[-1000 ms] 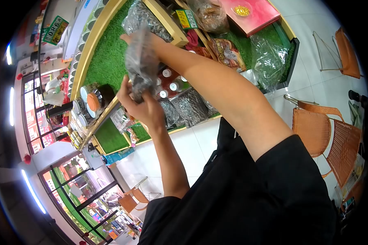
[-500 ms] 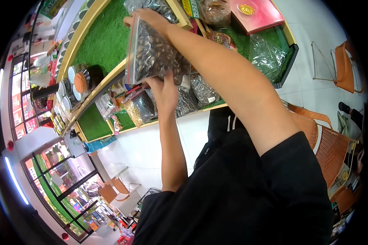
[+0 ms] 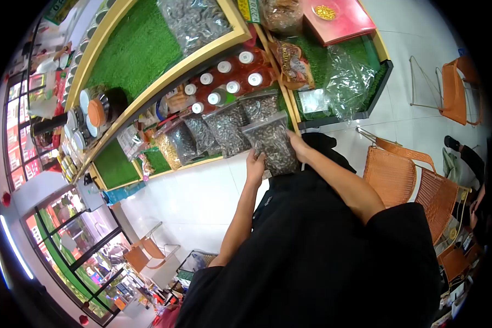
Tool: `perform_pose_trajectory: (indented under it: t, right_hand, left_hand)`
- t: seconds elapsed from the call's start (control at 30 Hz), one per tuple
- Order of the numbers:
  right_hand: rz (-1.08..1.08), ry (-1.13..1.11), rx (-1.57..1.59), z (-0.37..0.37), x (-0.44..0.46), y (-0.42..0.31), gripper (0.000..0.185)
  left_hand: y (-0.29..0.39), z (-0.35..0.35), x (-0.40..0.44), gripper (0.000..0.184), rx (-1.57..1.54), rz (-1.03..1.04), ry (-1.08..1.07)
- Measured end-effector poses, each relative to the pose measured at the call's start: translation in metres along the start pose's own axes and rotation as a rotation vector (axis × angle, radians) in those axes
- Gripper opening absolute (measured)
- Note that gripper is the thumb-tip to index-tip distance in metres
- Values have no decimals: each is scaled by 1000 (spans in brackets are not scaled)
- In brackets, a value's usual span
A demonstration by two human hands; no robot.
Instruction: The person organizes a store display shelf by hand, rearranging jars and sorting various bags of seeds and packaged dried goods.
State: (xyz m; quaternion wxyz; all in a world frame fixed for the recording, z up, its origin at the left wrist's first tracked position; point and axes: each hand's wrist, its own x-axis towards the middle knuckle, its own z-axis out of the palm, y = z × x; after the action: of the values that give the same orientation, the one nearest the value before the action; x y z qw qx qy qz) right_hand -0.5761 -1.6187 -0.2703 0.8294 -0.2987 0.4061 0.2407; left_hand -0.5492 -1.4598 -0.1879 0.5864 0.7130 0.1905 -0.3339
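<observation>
A clear zip bag of dark seeds (image 3: 273, 143) is held low, close to my body, in front of the lower shelf. My left hand (image 3: 255, 164) grips its left lower side, and my right hand (image 3: 297, 146) holds its right edge. Beside it on the shelf lie more seed bags (image 3: 224, 128), one with darker contents (image 3: 181, 141) and one with pale contents (image 3: 168, 151). Behind them stand several red bottles with white caps (image 3: 233, 87). A large bag of dark pieces (image 3: 194, 24) rests on the upper green shelf.
A pink box (image 3: 341, 23), a brown snack bag (image 3: 294, 63) and crumpled clear plastic (image 3: 349, 82) occupy the right section. Jars (image 3: 97, 112) stand at left. Wicker chairs (image 3: 389, 174) are on the right, where a person's arm (image 3: 470, 159) shows at the edge.
Both hands have come down from the upper shelf toward my body. The seed bag between them now hangs in front of the lower shelf, and the bottles are uncovered.
</observation>
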Motion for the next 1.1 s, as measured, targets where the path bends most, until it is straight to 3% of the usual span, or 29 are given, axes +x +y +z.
perform_pose_trajectory:
  t: [0.1, 0.17, 0.23, 0.3, 0.33, 0.5, 0.57, 0.6, 0.63, 0.7, 0.77, 0.83, 0.9, 0.93, 0.97, 1.0, 1.03, 1.1]
  right_hand:
    - [6, 113, -156, -6, 1, -2, 56]
    - [-167, -15, -152, 1, -4, -18, 58]
    - [-211, 27, -128, 12, -6, -35, 58]
    - [-403, 205, -552, 13, 6, -58, 62]
    - [-260, 176, -535, 10, 2, -71, 62]
    - [-305, 281, -782, -18, 52, -59, 60]
    - [-309, 263, -773, -12, 39, -71, 43]
    - [-529, 410, -700, 4, 22, -78, 27]
    - [-531, 399, -721, 8, 19, -93, 27]
    - [-978, 310, -325, 19, 18, -129, 14]
    - [-1263, 311, -249, 49, -27, -201, 12]
    - [-1482, 288, -279, 94, -92, -269, 10]
    - [-1790, 327, -511, 144, -129, -328, 7]
    - [-1844, 266, -521, 178, -141, -352, 3]
    - [-1902, 200, -524, 207, -144, -373, 11]
    - [-1878, 203, -645, 221, -140, -386, 24]
    - [-1849, 207, -763, 233, -132, -397, 50]
    - [-1990, 322, -1093, 273, -100, -431, 36]
  left_hand:
    - [-14, 2, 20, 35, 115, 76, 7]
    - [-4, -1, 33, 43, 186, 63, -114]
    - [-4, 0, 62, 34, 176, 325, -34]
    - [40, 3, 73, 34, 132, 222, 193]
    - [52, -6, 80, 32, 127, 318, 255]
    - [187, -43, 43, 17, 166, 1059, 625]
    - [250, -67, 41, 13, 233, 1163, 705]
    - [280, -76, 45, 13, 308, 1223, 746]
    - [307, -83, 56, 13, 382, 1282, 789]
    - [342, -99, 91, 15, 456, 1253, 787]
    - [350, -98, 100, 18, 527, 1151, 838]
    - [358, -91, 105, 21, 603, 1042, 870]
    - [359, -94, 100, 25, 681, 842, 858]
    - [358, -99, 105, 26, 731, 813, 839]
    - [358, -101, 106, 24, 734, 811, 829]
    - [358, -103, 108, 23, 737, 805, 836]
    - [357, -105, 111, 22, 746, 797, 841]
    - [356, -105, 111, 21, 745, 798, 851]
